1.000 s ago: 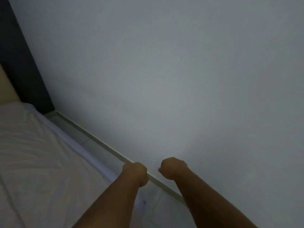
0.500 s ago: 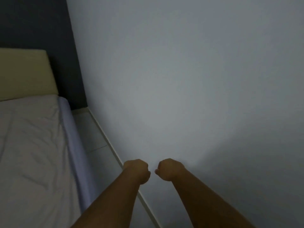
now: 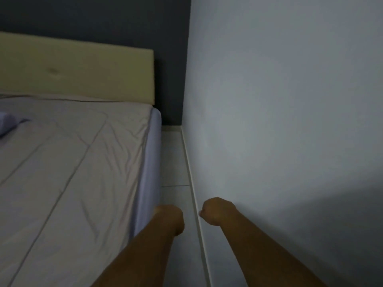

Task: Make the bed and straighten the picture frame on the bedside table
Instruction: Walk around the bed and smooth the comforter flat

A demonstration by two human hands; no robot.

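The bed [image 3: 78,166] fills the left half of the view, covered by a pale, creased sheet with a lilac fitted side. A cream padded headboard [image 3: 83,73] stands at its far end. A lilac pillow corner [image 3: 8,123] shows at the far left edge. My left hand [image 3: 171,219] is a closed fist, empty, beside the bed's right edge over the floor strip. My right hand [image 3: 217,210] is also a closed fist holding nothing, close to the wall. No picture frame or bedside table is in view.
A narrow strip of pale tiled floor [image 3: 176,158] runs between the bed and a white wall [image 3: 279,121] with a white skirting board [image 3: 194,193]. A dark wall [image 3: 103,19] rises behind the headboard.
The view has swung left: the bed and headboard now take up far more of the frame and the white wall less. Both fists stay closed and side by side.
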